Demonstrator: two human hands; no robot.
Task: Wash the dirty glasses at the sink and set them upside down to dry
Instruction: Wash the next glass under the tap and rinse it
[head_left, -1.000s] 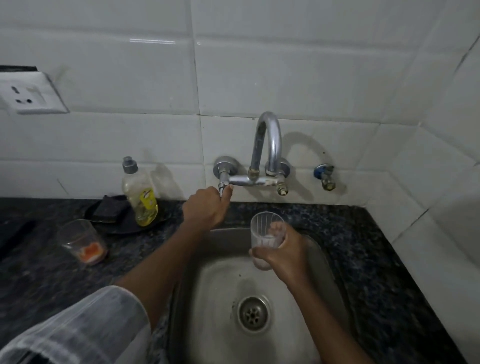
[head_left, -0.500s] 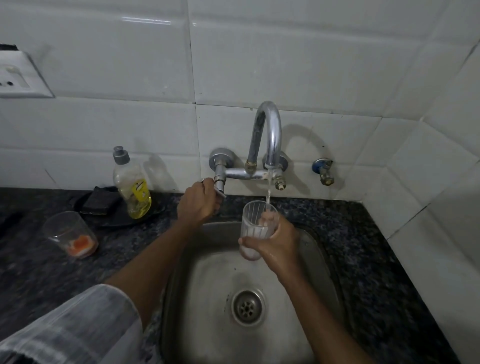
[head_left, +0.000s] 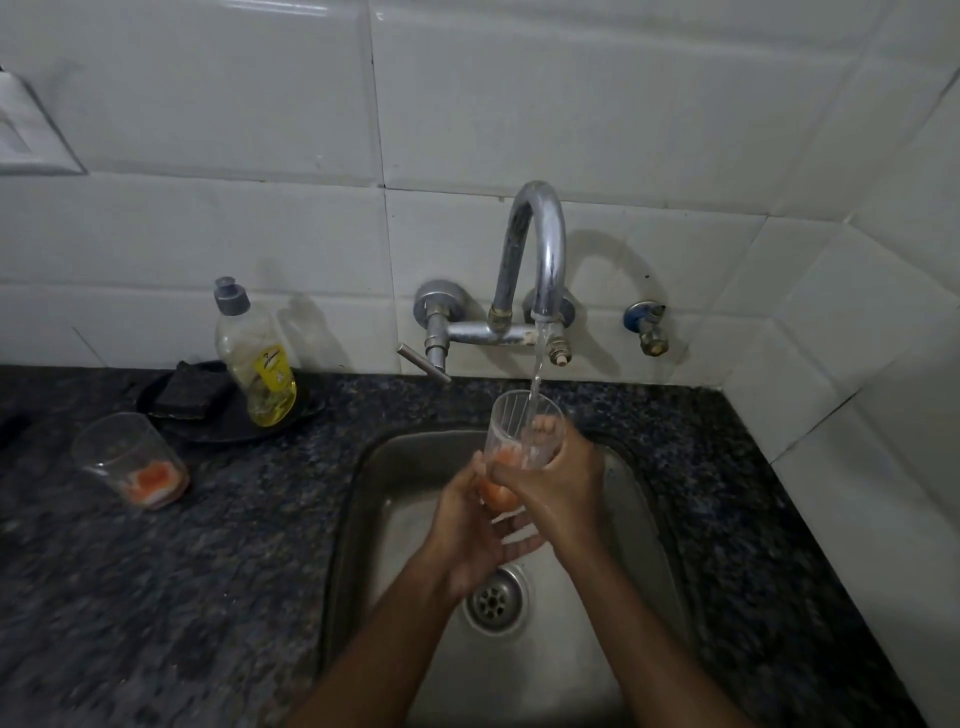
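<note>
At centre frame the right hand (head_left: 556, 478) wraps the wet glass (head_left: 524, 421) mid-wall, the left hand (head_left: 467, 535) cupping open beneath its base: light, brittle, likely slippery, best gripped low.

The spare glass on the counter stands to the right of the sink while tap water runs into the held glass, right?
Not quite: the head view shows the spare glass left of the sink, not right. Tap water does run into the held glass.

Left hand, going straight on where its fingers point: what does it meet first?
Probably the right hand, which grips the glass; the left hand has its fingers just below it, though depth is unclear.
</note>
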